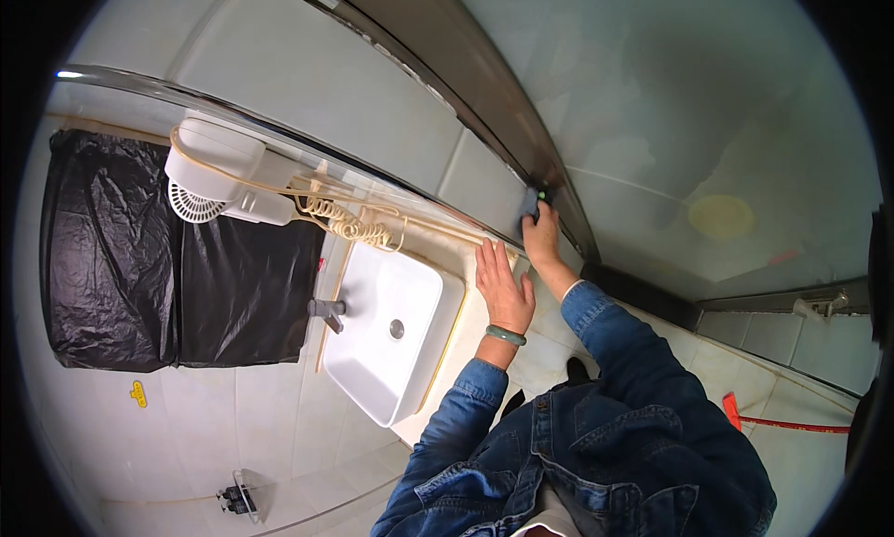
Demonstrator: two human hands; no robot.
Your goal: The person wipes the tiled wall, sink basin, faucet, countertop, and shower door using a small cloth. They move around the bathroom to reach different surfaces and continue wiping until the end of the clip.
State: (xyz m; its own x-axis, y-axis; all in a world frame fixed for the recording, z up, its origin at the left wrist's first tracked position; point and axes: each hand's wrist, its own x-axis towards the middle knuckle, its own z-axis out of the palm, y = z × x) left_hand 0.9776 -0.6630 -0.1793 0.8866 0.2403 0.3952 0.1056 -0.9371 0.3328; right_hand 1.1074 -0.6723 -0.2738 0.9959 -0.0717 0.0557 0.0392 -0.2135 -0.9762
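My right hand (542,238) is closed round a small dark grey-blue pad (531,202) with a speck of green on it. It presses the pad against the tiled wall (489,169), right beside the brown metal door frame (549,169). The pad's exact kind is too small to make out. Just left of it, my left hand (505,297) is held flat with fingers stretched out, near the edge of the pale washbasin counter (466,330). It holds nothing, and a green bangle (506,335) circles its wrist.
Left of my hands sits a white washbasin (372,351) with a grey tap (328,312). A white hair dryer (219,169) with a coiled cord (345,222) hangs above, near black plastic sheeting (112,248). A frosted glass panel (670,118) stands right. A red tool (733,412) lies lower right.
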